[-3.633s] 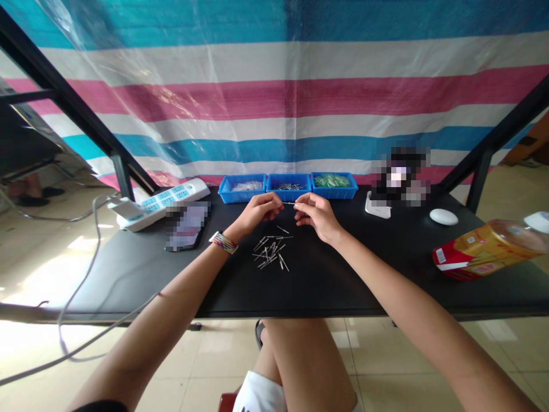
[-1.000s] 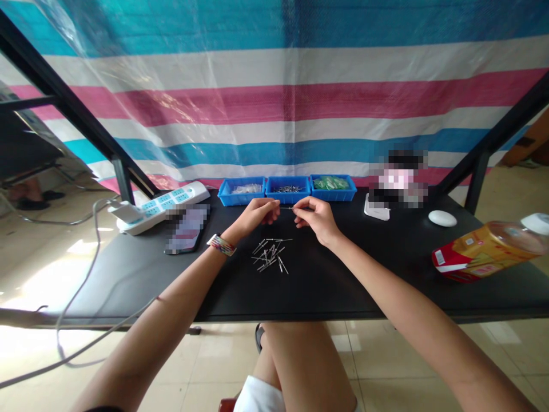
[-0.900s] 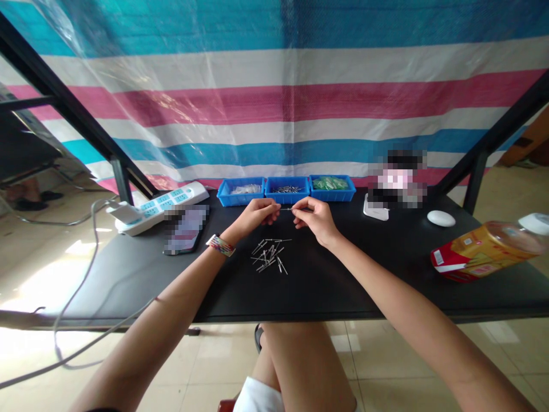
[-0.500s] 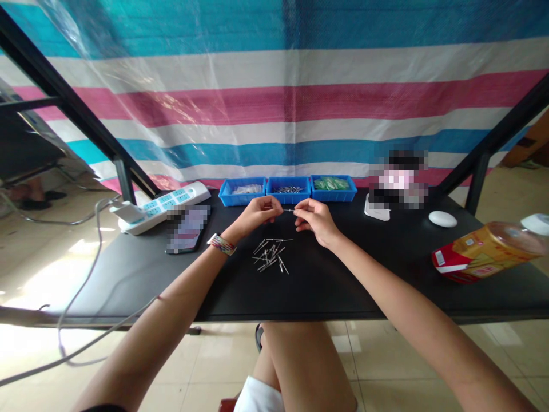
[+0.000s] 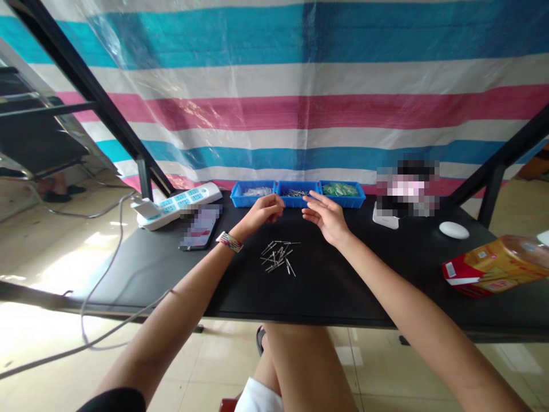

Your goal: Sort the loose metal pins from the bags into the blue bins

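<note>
My left hand (image 5: 266,209) hovers over the black table (image 5: 171,269) with its fingers curled into a pinch; what it holds, if anything, is too small to see. My right hand (image 5: 325,216) has its fingers stretched out and apart, the tips reaching the front rim of the middle blue tray (image 5: 286,202), which holds metal pins. A loose pile of thin metal pins (image 5: 278,257) lies on the table just in front of both hands. A blue tray with clear pieces (image 5: 254,193) stands to the left, and a blue tray with green pieces (image 5: 343,190) to the right.
A white power strip (image 5: 178,203) and a phone (image 5: 199,226) lie at the left. At the right are a white stand (image 5: 385,218), a white rounded object (image 5: 453,230) and a lying bottle with a yellow-red label (image 5: 493,266). A striped tarp hangs behind.
The hands had been pinching one pin between them; now they are apart, and the right hand has opened and reached towards the trays. The view has shifted slightly.
</note>
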A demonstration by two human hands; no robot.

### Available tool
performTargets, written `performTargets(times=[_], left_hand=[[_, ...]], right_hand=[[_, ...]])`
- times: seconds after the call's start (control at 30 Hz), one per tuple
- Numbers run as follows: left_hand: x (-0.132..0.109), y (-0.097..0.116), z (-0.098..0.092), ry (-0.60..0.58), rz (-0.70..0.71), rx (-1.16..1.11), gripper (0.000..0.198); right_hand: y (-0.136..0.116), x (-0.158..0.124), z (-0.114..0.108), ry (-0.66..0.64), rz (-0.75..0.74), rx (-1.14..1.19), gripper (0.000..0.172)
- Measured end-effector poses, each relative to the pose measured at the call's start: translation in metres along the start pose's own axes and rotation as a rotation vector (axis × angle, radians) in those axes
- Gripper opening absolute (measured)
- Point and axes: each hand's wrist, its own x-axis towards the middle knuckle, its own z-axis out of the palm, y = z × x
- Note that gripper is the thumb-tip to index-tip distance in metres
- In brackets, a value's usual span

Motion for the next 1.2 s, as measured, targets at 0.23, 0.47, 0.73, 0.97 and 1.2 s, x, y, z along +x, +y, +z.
performTargets(times=[0.23, 0.47, 0.73, 0.97, 1.2], left_hand=[[-0.005, 0.001, -0.008, -0.468, -0.002, 0.433, 0.015], [-0.01, 0.003, 0.0, -0.454, 0.04, 0.54, 0.014], [-0.006, -0.001, 0.0, -0.306, 0.041, 0.383, 0.011], [-0.006, 0.01, 0.011, -0.079, 0.158, 0.025, 0.034], [-0.005, 0.006, 0.016, -0.032, 0.192, -0.143, 0.035]], right_hand=[[0.0, -0.007, -0.001, -0.009, 0.117, -0.003, 0.021], [0.003, -0.008, 0.002, -0.012, 0.123, -0.078, 0.019], [0.006, -0.009, 0.001, -0.054, 0.102, -0.173, 0.018], [0.01, -0.014, 0.005, -0.2, 0.14, -0.238, 0.007], [0.004, -0.014, 0.005, -0.228, 0.317, 0.024, 0.007]])
